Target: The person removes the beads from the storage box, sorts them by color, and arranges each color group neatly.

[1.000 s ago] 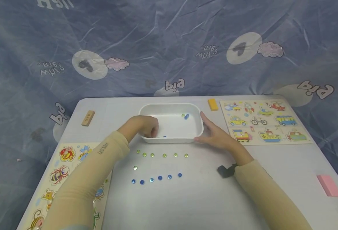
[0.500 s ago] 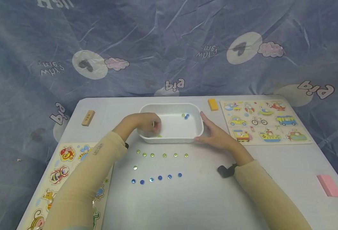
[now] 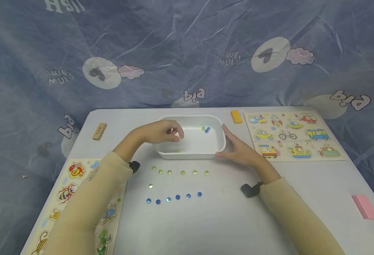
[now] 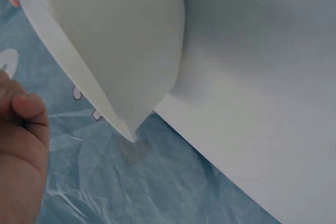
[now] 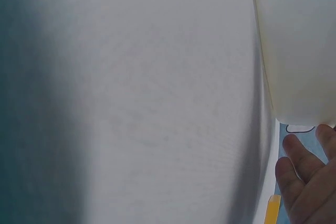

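Observation:
A white tray (image 3: 191,154) stands at the far middle of the table. My left hand (image 3: 161,131) reaches over its left end, thumb and forefinger pinching a small green button (image 3: 181,138). Below that hand, another green button (image 3: 178,151) lies by the tray's front wall. Toward the tray's right side, a green button (image 3: 203,129) and two blue buttons (image 3: 207,130) lie together. My right hand (image 3: 237,148) rests spread against the tray's right end, thumb by the front corner. The left wrist view shows the left hand (image 4: 23,140) beside the tray wall (image 4: 121,51).
Before the tray runs a row of green buttons (image 3: 182,173), with a row of blue buttons (image 3: 178,197) nearer. A lone green button (image 3: 150,186) lies between. Picture puzzle boards (image 3: 295,136) flank both sides. Yellow (image 3: 236,117), wooden (image 3: 99,131) and pink blocks (image 3: 365,207) lie around.
My left hand has risen from the tray's floor and moved slightly right, and a green button now shows between its fingertips. The right hand has stayed at the tray's end.

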A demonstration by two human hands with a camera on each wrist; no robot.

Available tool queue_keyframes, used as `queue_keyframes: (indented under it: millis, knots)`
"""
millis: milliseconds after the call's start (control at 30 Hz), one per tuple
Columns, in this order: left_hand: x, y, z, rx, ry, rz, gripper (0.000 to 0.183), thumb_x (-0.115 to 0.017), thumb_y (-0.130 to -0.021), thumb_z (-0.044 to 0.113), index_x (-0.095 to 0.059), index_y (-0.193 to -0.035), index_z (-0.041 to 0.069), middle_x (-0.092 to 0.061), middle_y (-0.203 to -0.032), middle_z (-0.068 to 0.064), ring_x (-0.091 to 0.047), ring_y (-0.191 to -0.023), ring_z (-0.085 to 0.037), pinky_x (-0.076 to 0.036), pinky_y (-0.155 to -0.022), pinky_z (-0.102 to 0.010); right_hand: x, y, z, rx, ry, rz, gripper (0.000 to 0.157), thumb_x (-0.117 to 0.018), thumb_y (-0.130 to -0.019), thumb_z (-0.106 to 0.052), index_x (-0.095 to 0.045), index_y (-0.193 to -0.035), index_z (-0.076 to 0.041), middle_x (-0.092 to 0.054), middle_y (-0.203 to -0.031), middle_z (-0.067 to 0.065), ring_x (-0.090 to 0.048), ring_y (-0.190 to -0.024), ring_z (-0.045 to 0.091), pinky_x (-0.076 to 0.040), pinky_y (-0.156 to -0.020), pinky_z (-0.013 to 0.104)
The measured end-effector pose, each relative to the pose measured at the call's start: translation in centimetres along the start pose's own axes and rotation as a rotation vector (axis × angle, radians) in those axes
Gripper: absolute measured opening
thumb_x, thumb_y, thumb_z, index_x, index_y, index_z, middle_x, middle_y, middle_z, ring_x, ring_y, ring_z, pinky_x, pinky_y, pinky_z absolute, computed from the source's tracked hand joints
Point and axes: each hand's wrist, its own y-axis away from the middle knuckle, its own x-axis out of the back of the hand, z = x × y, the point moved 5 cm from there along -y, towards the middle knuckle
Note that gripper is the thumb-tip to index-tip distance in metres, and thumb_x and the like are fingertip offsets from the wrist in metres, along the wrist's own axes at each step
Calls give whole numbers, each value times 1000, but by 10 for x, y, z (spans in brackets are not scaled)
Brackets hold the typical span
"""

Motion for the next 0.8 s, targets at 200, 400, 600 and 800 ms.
queue_keyframes:
  millis: [200, 400, 600, 800]
  knots:
    - [-1, 20, 8, 35, 50, 66, 16, -62, -92, 27, -65, -106, 20, -42, -72, 3, -41, -71, -14, -40, -72, -31, -3, -6, 13, 11, 14, 10, 109, -76, -76, -44, 3, -150, -35, -2, -159, -9, -2, -148, 19, -10, -118, 47]
    - [-8, 47, 8, 75, 114, 103, 18, -64, -90, 32, -64, -105, 24, -24, -58, 4, -25, -54, -14, -32, -55, -29, -2, -5, 14, -1, 18, 9, 110, -76, -74, -48, 4, -149, -38, -1, -159, -11, -2, -148, 18, -11, -118, 48]
    - [-20, 73, -1, 135, 154, 142, 15, -66, -88, 34, -65, -102, 28, -23, -57, 4, -24, -52, -13, -33, -54, -27, -2, -5, 15, 14, 25, 7, 111, -75, -73, -52, 4, -149, -36, -2, -159, -10, -3, -148, 19, -11, -118, 49]
    - [-43, 87, -20, 189, 126, 106, 16, -69, -85, 31, -68, -99, 25, -28, -54, 6, -29, -53, -11, -35, -55, -25, -2, -4, 9, 10, 16, 3, 110, -75, -76, -45, 3, -151, -29, -1, -160, -6, -1, -148, 21, -9, -118, 49]
